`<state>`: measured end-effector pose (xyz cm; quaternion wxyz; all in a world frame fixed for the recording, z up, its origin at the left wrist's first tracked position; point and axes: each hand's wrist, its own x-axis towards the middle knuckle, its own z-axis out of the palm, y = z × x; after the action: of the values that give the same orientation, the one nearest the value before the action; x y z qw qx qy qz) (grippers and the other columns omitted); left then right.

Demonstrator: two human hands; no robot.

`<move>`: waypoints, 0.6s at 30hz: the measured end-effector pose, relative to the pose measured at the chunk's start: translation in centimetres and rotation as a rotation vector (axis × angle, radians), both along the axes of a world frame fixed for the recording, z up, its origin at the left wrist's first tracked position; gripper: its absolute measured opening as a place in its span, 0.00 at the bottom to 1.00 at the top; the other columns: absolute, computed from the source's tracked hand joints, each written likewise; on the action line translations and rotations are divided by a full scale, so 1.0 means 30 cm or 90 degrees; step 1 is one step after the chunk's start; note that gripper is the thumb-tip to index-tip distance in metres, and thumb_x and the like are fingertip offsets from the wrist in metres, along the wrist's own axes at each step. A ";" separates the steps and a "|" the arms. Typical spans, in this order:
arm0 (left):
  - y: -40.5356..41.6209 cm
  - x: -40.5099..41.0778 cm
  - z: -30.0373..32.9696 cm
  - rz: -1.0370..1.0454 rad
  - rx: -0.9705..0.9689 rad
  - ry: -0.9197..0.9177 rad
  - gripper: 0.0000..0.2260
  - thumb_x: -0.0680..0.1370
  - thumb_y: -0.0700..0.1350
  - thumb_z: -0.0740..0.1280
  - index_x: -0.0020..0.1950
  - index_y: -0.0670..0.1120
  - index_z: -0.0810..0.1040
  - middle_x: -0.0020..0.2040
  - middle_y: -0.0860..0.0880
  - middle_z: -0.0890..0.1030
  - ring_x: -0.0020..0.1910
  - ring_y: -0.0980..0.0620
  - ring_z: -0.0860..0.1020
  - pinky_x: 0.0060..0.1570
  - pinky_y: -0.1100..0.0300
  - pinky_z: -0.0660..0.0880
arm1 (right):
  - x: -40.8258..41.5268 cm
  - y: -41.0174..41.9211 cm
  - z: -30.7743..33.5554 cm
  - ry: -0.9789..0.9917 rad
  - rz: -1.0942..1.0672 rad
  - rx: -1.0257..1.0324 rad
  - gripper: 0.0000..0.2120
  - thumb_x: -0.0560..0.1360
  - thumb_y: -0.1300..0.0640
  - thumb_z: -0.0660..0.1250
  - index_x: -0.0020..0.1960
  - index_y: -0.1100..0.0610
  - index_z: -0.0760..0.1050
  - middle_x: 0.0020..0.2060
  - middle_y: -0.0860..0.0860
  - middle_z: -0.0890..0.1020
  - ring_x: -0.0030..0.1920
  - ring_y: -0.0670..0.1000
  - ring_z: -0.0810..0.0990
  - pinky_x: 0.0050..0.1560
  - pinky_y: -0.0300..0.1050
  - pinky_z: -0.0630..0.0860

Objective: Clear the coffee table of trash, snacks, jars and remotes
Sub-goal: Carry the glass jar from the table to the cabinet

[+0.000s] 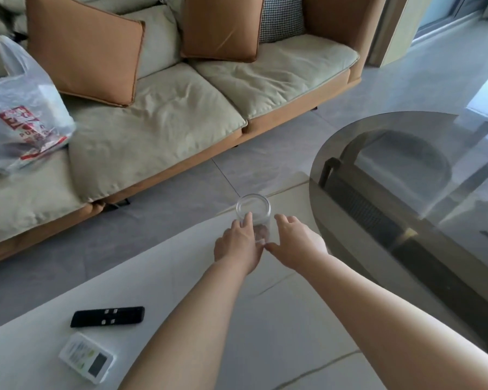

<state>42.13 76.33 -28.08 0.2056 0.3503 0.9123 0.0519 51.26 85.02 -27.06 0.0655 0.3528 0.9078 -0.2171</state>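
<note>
A clear glass jar (253, 209) stands upright near the far edge of the white coffee table (265, 319). My left hand (238, 243) wraps around the jar's left side. My right hand (295, 239) is spread beside its right side, with the thumb at the jar's base; whether it grips is unclear. A black remote (107, 316) lies flat at the near left of the table. A white remote with a small screen (86, 357) lies just in front of it.
A round smoked-glass table top (406, 170) overlaps the white table on the right. A sofa (164, 114) with orange cushions stands across a strip of grey floor. A translucent plastic bag (23, 116) with red print sits on its left seat.
</note>
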 end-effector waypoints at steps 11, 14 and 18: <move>0.064 -0.130 -0.136 0.123 0.133 -0.146 0.42 0.76 0.50 0.68 0.78 0.44 0.43 0.79 0.45 0.49 0.76 0.46 0.58 0.72 0.53 0.61 | -0.198 0.089 -0.131 0.047 0.034 -0.143 0.42 0.75 0.59 0.67 0.77 0.49 0.42 0.76 0.54 0.49 0.69 0.60 0.65 0.63 0.56 0.72; 0.066 -0.116 -0.138 0.132 0.188 -0.200 0.37 0.77 0.44 0.67 0.78 0.44 0.47 0.79 0.45 0.53 0.77 0.48 0.56 0.74 0.56 0.56 | -0.200 0.074 -0.154 0.082 0.011 -0.171 0.42 0.74 0.61 0.67 0.76 0.48 0.43 0.74 0.56 0.52 0.68 0.60 0.65 0.64 0.54 0.72; 0.044 -0.079 -0.114 0.143 0.192 -0.172 0.36 0.78 0.39 0.64 0.78 0.44 0.44 0.79 0.45 0.52 0.77 0.49 0.56 0.70 0.62 0.56 | -0.143 0.061 -0.157 0.102 -0.010 -0.136 0.44 0.73 0.59 0.68 0.76 0.49 0.41 0.67 0.57 0.59 0.64 0.58 0.66 0.60 0.49 0.71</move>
<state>39.76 77.65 -31.51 0.2639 0.2628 0.8919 0.2565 46.97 86.83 -31.77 0.0285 0.3325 0.8790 -0.3407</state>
